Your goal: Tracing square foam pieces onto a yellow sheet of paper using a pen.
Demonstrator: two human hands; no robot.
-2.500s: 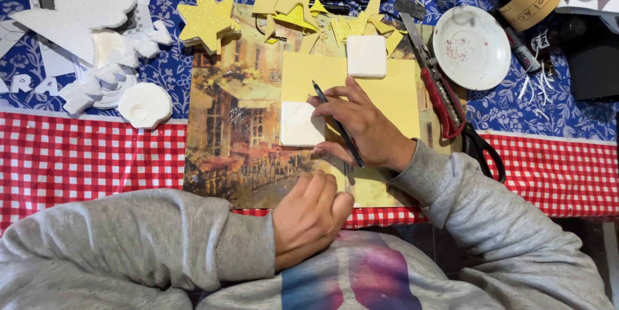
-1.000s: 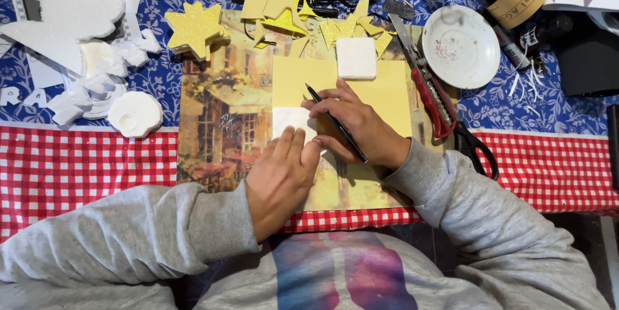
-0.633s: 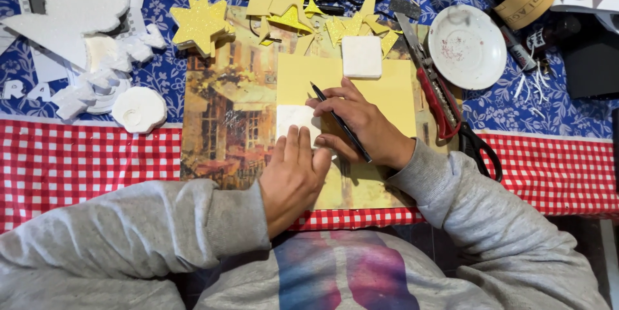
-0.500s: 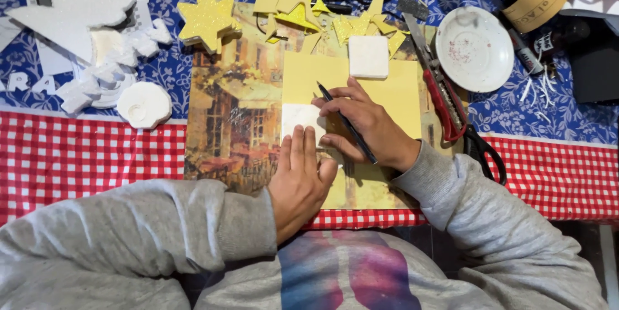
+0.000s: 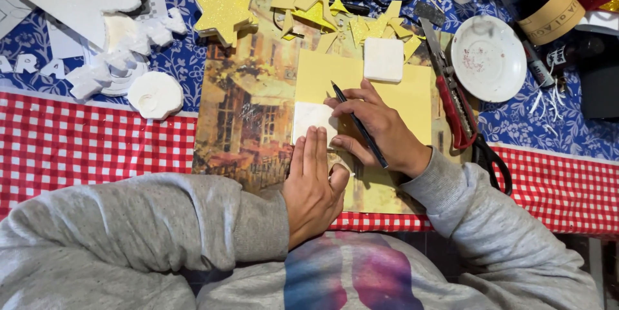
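Here, two white foam squares (image 5: 314, 118), one pencil (image 5: 358, 124)

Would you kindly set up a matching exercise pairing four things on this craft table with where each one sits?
Things:
1. white foam square
2. black pen
3. white plate
4. glitter star

Places:
A. in the right hand
B. on blue cloth, far right
C. under the left hand fingers
D. upper left of the picture board

Pairs: 1-C, 2-A, 3-B, 4-D
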